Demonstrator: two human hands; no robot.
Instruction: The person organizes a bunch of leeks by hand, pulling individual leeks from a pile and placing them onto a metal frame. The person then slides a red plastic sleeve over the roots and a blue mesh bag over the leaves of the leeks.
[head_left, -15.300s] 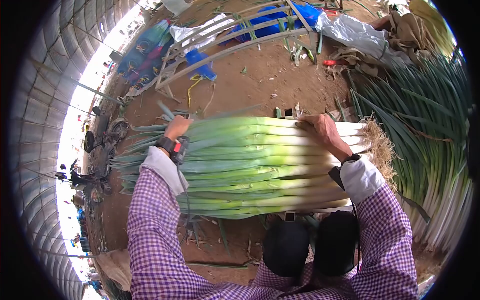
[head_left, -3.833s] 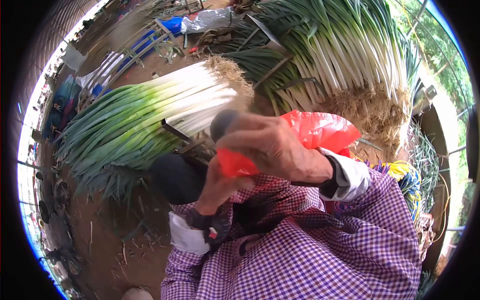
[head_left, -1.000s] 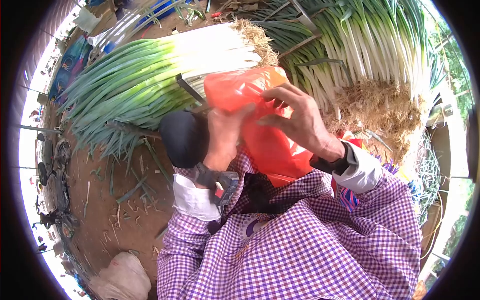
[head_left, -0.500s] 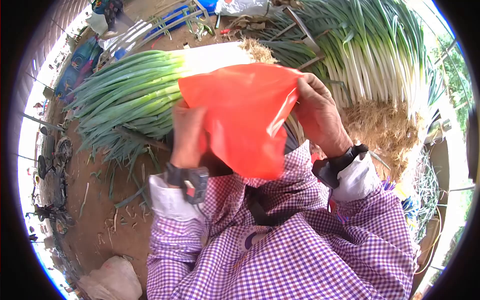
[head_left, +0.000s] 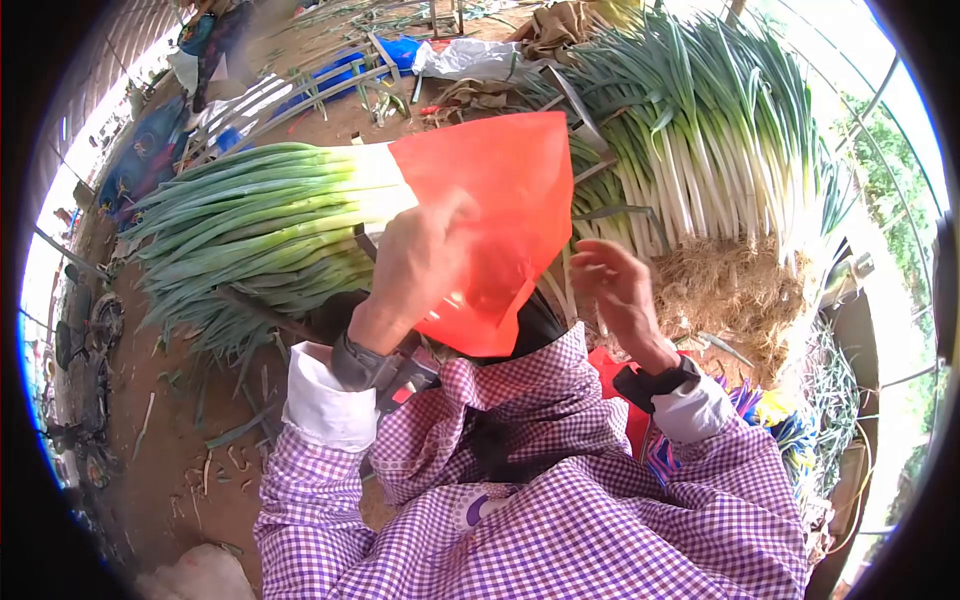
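Observation:
A red plastic sheet (head_left: 510,190) covers the root end of a big bundle of green onions (head_left: 250,220), whose green tops point left. My left hand (head_left: 405,265) is over the sheet's left part, its fingers smeared by motion, so I cannot see whether they pinch it. Just right of the sheet is my right hand (head_left: 615,300), apart from it, with loosely bent, parted fingers and nothing visible in them. Dark bands circle both wrists.
A large pile of green onions (head_left: 700,150) with rooty ends stands at the right. A metal frame piece (head_left: 580,115) lies against it. Colourful ties (head_left: 780,430) are by my right sleeve. A white bag (head_left: 200,575) sits at lower left on the dirt ground (head_left: 170,420).
My right hand has let go of the red sheet and dropped lower. My left hand has moved up and right across the sheet. The sheet now spreads flatter over the bundle's root end.

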